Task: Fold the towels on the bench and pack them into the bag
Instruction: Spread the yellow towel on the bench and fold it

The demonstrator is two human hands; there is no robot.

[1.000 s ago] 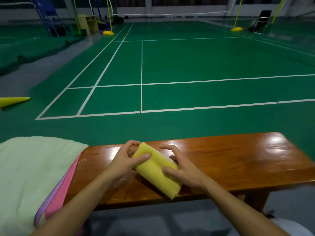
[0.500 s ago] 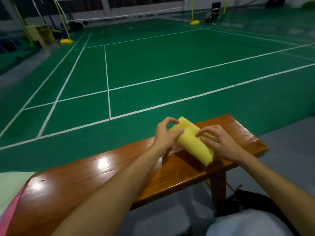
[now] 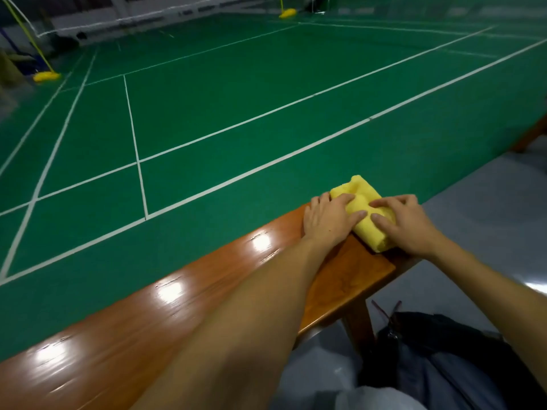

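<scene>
Both hands on it now, left hand [image 3: 328, 221] and right hand [image 3: 405, 224] clamped round the folded yellow towel [image 3: 370, 224] at the surface [image 3: 183, 318] end, probably keeping it tight for the dark bag [image 3: 438, 350] just below

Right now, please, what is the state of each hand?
Left hand: fingers curled on the yellow towel, holding it at the bench end.
Right hand: fingers curled on the same towel.
</scene>
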